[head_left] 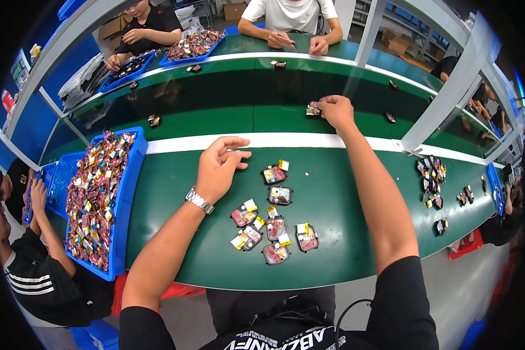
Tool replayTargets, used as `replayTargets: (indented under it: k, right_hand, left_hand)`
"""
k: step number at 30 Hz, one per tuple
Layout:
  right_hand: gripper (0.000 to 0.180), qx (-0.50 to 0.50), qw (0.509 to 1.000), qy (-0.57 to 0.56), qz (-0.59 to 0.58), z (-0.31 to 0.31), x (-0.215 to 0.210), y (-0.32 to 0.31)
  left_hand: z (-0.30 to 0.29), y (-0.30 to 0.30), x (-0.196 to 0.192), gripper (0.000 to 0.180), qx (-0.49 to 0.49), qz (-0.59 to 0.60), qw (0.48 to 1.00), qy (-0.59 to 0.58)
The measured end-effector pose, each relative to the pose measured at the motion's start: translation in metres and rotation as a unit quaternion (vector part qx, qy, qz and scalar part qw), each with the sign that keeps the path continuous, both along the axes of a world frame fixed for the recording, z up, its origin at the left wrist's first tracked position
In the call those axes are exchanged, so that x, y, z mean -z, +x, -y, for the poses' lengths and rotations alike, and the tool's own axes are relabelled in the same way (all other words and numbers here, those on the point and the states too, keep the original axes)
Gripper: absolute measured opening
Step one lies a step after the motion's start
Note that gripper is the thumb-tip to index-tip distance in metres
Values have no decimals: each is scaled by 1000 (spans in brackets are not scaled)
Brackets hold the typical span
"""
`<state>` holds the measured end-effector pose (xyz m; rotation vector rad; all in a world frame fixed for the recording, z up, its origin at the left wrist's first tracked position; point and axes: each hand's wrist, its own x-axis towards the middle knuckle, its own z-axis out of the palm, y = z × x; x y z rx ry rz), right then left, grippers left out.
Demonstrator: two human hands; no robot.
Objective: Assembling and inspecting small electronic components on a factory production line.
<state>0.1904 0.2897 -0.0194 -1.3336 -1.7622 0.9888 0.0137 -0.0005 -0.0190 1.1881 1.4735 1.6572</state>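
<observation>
Green table [344, 224] in front of you; green belt [216, 119] past its far edge. Blue tray [134, 186], heaped with small parts, at the table's left end. Left hand [221, 166]: empty, near the far edge, fingers apart. Right hand [336, 111]: over the belt, fingers pinched on the held module [313, 108]. Loose modules [280, 195] sit mid-table toward the near edge. Likely light, stiff-shelled; yellow tabs [284, 165] probably fragile. Grip opposite shell rims.
</observation>
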Motion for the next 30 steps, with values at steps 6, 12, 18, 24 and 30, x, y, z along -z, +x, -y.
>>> replayTargets:
  k: [6, 12, 18, 24, 30]
  right_hand:
    - [28, 14, 963, 231, 135, -3, 3, -3]
    - [41, -417, 893, 149, 79, 141, -26, 19]
    - [35, -360, 907, 187, 111, 175, -20, 27]
    - [26, -368, 907, 204, 18, 182, -9, 25]
    - [19, -335, 870, 362, 15, 188, -13, 17]
  left_hand:
    - [5, 1, -4, 17, 1, -22, 1000, 19]
    - [8, 11, -5, 18, -8, -224, 971, -79]
    - [-1, 27, 4, 28, 4, -424, 905, 3]
    - [0, 31, -9, 34, 58, -341, 933, -102]
    - [3, 21, -11, 44, 127, -13, 982, -139]
